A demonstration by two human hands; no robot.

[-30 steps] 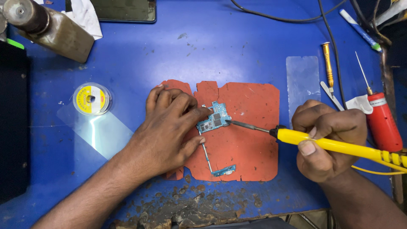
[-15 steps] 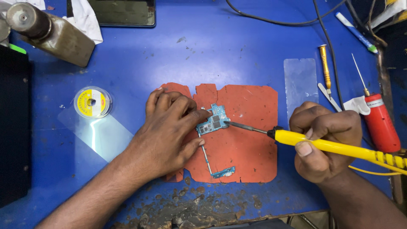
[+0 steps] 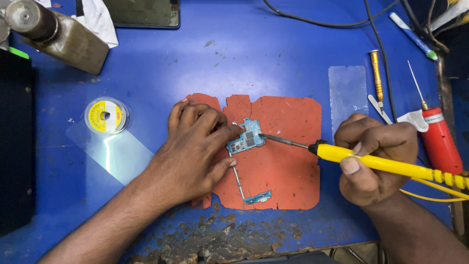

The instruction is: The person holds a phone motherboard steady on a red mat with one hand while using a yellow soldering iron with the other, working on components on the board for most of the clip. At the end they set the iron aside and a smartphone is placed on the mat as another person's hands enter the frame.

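Blue and scuffed, the bench (image 3: 273, 54) has a worn, crusted patch along its near edge. On it lies a rust-red rubbery mat (image 3: 288, 161) with ragged, notched edges. A small blue-green circuit board (image 3: 246, 139) rests on the mat's upper middle, and a thin flex strip runs down from it to a smaller board piece (image 3: 259, 197) near the mat's lower edge.

The left hand (image 3: 195, 151) lies palm down over the mat's left part, fingers bent, with forefinger and thumb pinching the circuit board's left side to pin it flat. The right hand (image 3: 373, 159) is curled into a fist around the yellow handle of a soldering iron (image 3: 371, 161), thumb pressed on top; the iron's grey metal tip touches the board's right edge.

To the left sit a round clear spool of solder wire (image 3: 106, 115) with a yellow label and a glossy clear film sheet (image 3: 117, 154). A second clear film (image 3: 348, 93), a brass-handled screwdriver (image 3: 376, 71) and a red-bodied tool with a needle tip (image 3: 437, 137) lie to the right. A drab metal bottle (image 3: 58, 36) stands at the upper left.
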